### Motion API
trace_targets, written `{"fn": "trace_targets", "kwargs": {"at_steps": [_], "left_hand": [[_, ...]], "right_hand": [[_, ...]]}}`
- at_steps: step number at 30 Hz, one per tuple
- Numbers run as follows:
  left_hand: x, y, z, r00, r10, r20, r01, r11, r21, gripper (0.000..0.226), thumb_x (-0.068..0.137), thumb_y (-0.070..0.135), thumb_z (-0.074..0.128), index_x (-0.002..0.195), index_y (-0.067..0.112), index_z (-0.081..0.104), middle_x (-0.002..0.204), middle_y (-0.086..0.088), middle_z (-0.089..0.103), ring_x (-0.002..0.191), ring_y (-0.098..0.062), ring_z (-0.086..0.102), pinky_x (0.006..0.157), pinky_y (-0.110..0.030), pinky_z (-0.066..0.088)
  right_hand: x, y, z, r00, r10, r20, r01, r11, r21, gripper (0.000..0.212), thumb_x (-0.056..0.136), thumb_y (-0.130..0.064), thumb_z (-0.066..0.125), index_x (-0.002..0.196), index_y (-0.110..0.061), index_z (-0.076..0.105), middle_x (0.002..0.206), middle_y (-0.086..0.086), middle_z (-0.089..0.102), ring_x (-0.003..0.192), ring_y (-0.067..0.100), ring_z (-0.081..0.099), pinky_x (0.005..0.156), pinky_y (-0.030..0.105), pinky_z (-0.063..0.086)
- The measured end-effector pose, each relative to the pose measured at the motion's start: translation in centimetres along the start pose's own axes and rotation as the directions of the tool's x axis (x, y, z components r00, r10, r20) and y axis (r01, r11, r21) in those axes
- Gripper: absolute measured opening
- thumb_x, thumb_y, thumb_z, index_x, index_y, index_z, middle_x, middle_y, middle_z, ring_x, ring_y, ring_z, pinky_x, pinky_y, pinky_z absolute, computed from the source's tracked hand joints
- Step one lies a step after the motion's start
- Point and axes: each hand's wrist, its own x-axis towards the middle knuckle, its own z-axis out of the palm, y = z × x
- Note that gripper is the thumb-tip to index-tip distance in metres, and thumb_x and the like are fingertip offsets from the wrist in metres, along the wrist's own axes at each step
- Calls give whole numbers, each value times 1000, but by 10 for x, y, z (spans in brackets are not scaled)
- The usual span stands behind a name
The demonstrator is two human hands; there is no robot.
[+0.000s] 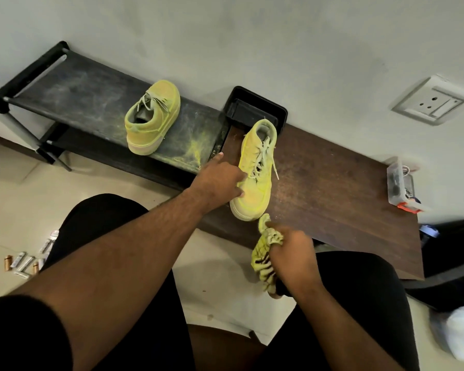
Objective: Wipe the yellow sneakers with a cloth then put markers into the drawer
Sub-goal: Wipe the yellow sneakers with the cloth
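One yellow sneaker [257,167] lies on the brown wooden bench [332,188], toe toward me. My left hand [220,180] grips its left side near the laces. My right hand [292,258] holds a bunched yellow-stained cloth [265,253] just below the sneaker's toe, and a tip of the cloth touches the sole. The second yellow sneaker [152,117] stands on the black shoe rack [78,95], which is smeared with yellow dust. Several markers [24,263] lie on the floor at the left, beside my knee.
A black tray [252,103] sits against the wall behind the held sneaker. A clear plastic box [401,183] stands at the bench's right end. A wall socket [430,101] is above it. A dark bag [450,253] and a white bundle [461,333] lie at the right.
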Motion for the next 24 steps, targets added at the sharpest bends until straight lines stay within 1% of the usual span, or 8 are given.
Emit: {"fn": "trace_targets", "kwargs": {"at_steps": [2,4,7,11,14,17,21,24], "left_hand": [[0,2,6,999,-33,-10,32,997,-70,56,87,46,62,136,22,50,118,-6,66,130,-27,44,118,-39,17],[1,4,8,998,-61,8,62,991,-118,58,86,45,64,138,22,48,127,-5,61,138,-32,32,114,-40,24],[1,8,6,998,-57,30,59,993,-107,59,87,43,62,139,20,45,134,-4,56,138,-32,31,113,-39,22],[0,12,2,997,-61,50,65,995,-74,63,90,44,59,144,19,39,138,-6,52,141,-31,26,113,-37,20],[-1,11,0,998,-44,52,47,997,-64,66,90,47,56,147,20,35,141,-5,51,140,-30,29,115,-36,14],[-3,9,2,999,-30,27,33,995,-92,68,90,48,57,147,21,35,141,-3,50,137,-29,32,116,-35,12],[-1,7,11,998,-60,-24,53,974,-222,68,86,54,58,143,19,42,131,-3,59,133,-30,39,116,-36,16],[2,11,19,989,-90,-115,60,969,-240,72,83,60,58,140,17,46,127,-5,62,129,-28,44,116,-38,21]], "right_hand": [[11,8,4,970,204,-132,-173,961,215,27,85,0,47,93,-12,70,77,3,67,76,24,63,69,32,50],[23,9,16,931,320,-179,-250,911,328,24,87,-4,47,95,-10,69,82,8,69,82,31,64,72,35,50],[32,-3,41,949,283,-137,-240,934,263,34,89,-6,47,117,-14,64,105,13,69,98,35,62,79,31,46],[11,-15,82,963,250,-98,-220,945,241,64,84,4,46,145,-17,40,145,7,46,117,31,55,99,33,46],[-26,-23,107,973,171,156,-226,847,482,48,87,-7,44,119,-40,59,114,2,68,102,24,65,88,39,55],[-27,-12,88,932,343,121,-345,732,587,25,94,-13,48,90,-27,68,76,-4,69,79,19,68,73,32,57],[12,17,49,818,570,-78,-385,643,662,18,91,-20,54,94,-18,72,76,2,70,74,24,68,71,40,58],[32,9,45,866,482,-134,-307,723,618,28,92,-21,51,115,-24,68,95,3,71,78,18,65,67,28,51]]}}
